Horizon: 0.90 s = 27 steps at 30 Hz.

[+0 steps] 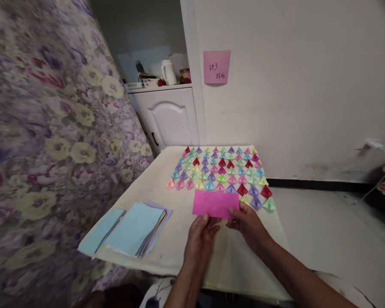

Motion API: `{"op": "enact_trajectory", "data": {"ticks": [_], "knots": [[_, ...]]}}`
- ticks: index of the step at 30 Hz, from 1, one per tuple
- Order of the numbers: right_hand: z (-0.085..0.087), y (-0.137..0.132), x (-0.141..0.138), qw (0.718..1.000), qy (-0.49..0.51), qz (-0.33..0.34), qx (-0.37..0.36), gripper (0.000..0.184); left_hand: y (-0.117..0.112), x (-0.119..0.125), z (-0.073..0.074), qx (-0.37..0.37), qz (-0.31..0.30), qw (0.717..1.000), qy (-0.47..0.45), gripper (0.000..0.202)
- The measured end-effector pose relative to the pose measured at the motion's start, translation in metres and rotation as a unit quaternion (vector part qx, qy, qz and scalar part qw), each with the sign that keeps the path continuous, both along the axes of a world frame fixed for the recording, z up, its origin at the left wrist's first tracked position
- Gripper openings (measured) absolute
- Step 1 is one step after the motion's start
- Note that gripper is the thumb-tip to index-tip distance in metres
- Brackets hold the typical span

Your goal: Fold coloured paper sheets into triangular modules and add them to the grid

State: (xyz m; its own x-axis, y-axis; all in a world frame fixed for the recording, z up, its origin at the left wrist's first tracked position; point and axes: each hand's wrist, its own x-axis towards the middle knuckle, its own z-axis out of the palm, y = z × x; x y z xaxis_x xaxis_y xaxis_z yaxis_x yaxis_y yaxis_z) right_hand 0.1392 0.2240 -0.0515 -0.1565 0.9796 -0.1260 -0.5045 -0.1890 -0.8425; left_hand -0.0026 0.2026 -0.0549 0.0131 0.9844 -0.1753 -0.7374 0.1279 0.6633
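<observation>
A bright pink paper rectangle (215, 203) is held up over the table between both hands. My left hand (201, 235) pinches its lower edge, thumb on the near face. At the lower right corner, my right hand (245, 220) grips the same paper with the thumb in front and fingers behind. Just beyond the paper, rows of small folded paper pieces (221, 177) in many colours cover the far right part of the table.
The cream-covered table (179, 239) carries a stack of coloured paper sheets (136, 229) and a narrower light-blue stack (102, 229) at the left. A flowered curtain (67, 149) hangs on the left. A pink note (217, 67) is on the wall, near a shelf with a white jug (169, 72).
</observation>
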Motion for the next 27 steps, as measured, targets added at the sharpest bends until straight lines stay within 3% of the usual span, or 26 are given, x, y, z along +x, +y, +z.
{"op": "enact_trajectory", "data": {"ticks": [5,11,19,22,25,27], "knots": [[-0.003,-0.006,-0.006,0.998,-0.060,0.026,0.024,0.025,0.002,0.015,-0.001,0.006,0.041,0.999,0.029,0.012],[-0.002,-0.004,-0.006,0.982,-0.172,0.019,0.069,0.015,0.004,0.015,0.001,-0.009,0.094,0.993,0.064,0.013],[-0.001,-0.004,-0.007,0.978,-0.194,0.038,0.067,0.018,0.005,0.016,-0.002,-0.036,0.072,0.992,0.100,0.018],[0.000,-0.006,-0.007,0.976,-0.200,0.040,0.082,0.020,0.006,0.013,-0.001,-0.032,0.076,0.994,0.077,0.016],[0.003,-0.005,-0.003,0.973,-0.209,-0.003,0.102,0.020,0.008,0.009,0.002,-0.027,0.091,0.995,0.028,0.017],[0.005,-0.005,0.002,0.965,-0.230,-0.023,0.126,0.031,0.009,0.007,0.004,-0.028,0.094,0.995,0.002,0.020]]}}
